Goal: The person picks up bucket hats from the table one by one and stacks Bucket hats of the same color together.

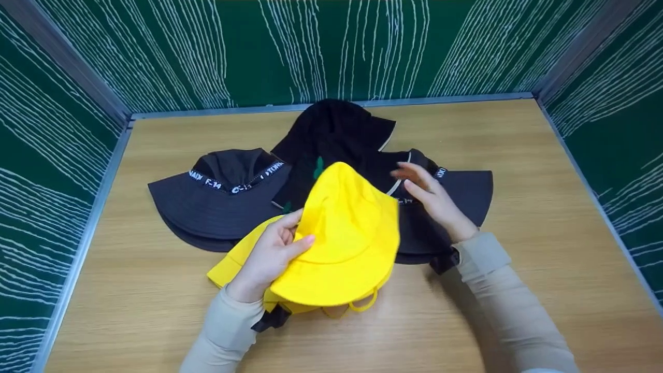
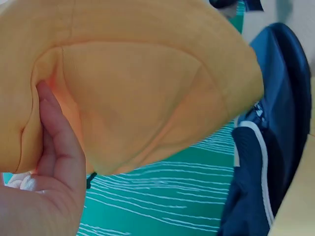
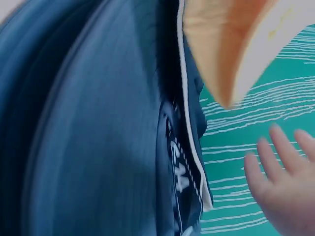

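Note:
My left hand (image 1: 272, 254) grips a yellow bucket hat (image 1: 344, 228) by its left side, thumb on the outside. In the left wrist view, the fingers (image 2: 59, 132) fold into the yellow cloth (image 2: 138, 98). More yellow fabric (image 1: 241, 254) with a brim edge shows left of and beneath that hand, and a thin yellow cord loop (image 1: 366, 303) hangs below the hat. My right hand (image 1: 437, 199) hovers with loosely spread fingers over a dark bucket hat (image 1: 469, 191), holding nothing. In the right wrist view, the tip of the yellow hat (image 3: 221, 49) is near this hand (image 3: 290, 182).
A dark hat with a white lettered band (image 1: 222, 207) lies on the left. Behind the yellow hat is a black hat (image 1: 334, 129) with a pale-edged brim and green marks. All rest on a wooden table (image 1: 544, 259), bounded by green walls (image 1: 331, 52) with white streaks.

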Demonstrator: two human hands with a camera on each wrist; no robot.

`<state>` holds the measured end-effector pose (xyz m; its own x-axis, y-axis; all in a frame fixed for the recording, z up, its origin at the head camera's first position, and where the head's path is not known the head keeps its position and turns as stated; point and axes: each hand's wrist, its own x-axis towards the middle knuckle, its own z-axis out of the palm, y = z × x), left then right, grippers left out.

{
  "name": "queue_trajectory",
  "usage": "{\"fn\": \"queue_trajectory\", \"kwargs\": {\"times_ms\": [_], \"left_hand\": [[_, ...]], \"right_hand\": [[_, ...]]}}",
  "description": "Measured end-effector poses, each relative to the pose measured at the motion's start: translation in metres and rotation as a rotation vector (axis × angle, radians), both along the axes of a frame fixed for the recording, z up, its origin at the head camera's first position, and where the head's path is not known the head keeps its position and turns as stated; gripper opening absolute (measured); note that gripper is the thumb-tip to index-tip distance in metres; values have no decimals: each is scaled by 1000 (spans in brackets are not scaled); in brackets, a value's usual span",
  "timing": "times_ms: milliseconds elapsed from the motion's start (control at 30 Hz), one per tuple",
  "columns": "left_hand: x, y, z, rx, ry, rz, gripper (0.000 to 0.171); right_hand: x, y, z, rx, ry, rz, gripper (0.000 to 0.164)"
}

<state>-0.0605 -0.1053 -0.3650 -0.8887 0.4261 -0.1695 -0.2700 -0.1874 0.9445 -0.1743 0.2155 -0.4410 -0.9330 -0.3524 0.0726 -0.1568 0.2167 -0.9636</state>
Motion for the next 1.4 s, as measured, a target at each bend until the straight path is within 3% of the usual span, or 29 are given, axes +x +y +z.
{"fn": "queue_trajectory", "kwargs": {"times_ms": [100,200,333,433,567,800,967,1267,1400], "left_hand": [[4,-2,5,26,-9,-55,56],[6,-5,6,28,-23,-71,58],[6,-11,3,2,-54,-62,59],[6,-16,-2,-34,-76,-59,60],[4,-22,-9,-80,-81,-48,59],[4,-36,-15,-66,-149,-31,55],[4,-43,-20,-77,-116,12,48],[2,-56,-45,-440,-34,5,66],[5,-60,-53,-608,3,22,65]], "right_hand": [[-1,-1,-1,-61,-95,192,47],[-1,-2,-2,-48,-172,361,50],[0,-2,-2,71,-197,457,46],[1,-3,-2,172,-155,441,33],[2,-2,-1,213,-104,375,22],[8,0,6,119,-13,275,17],[14,-1,15,92,108,236,10],[27,-7,34,102,501,247,17],[30,-10,40,44,607,272,18]]}}
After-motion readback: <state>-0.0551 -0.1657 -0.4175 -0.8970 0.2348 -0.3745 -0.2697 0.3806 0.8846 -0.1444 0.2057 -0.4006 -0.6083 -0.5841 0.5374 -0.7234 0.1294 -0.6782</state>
